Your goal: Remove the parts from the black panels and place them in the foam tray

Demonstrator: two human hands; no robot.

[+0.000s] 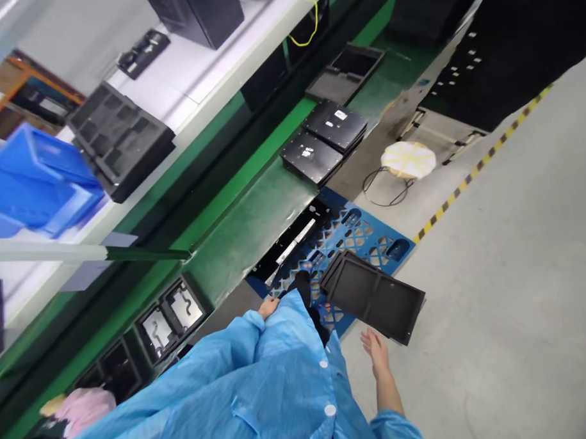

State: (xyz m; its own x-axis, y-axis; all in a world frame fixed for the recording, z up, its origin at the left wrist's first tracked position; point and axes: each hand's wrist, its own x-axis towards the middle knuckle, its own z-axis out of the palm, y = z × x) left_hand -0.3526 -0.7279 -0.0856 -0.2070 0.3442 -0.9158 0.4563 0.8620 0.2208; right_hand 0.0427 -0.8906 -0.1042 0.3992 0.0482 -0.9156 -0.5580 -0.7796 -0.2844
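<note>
My right hand (374,346) hangs over the grey floor with its fingers stretched out, holding nothing. Just above it lies a black two-section tray (372,293), on top of a small stack of similar trays on a blue plastic pallet (390,235). My left hand (268,307) is beside the edge of my blue coat (274,367), near the pallet's left corner. Its fingers are small and partly hidden, so their grip is unclear. A flat black panel with a white strip (294,245) lies along the pallet's far side.
Flat black cases (314,156) are stacked on the green shelf (245,234). Foam trays (171,313) with silvery parts sit further left. A stool (409,159) stands beyond the pallet, near yellow-black floor tape (483,165). Blue bins (37,183) and a foam insert (119,133) rest on the white bench.
</note>
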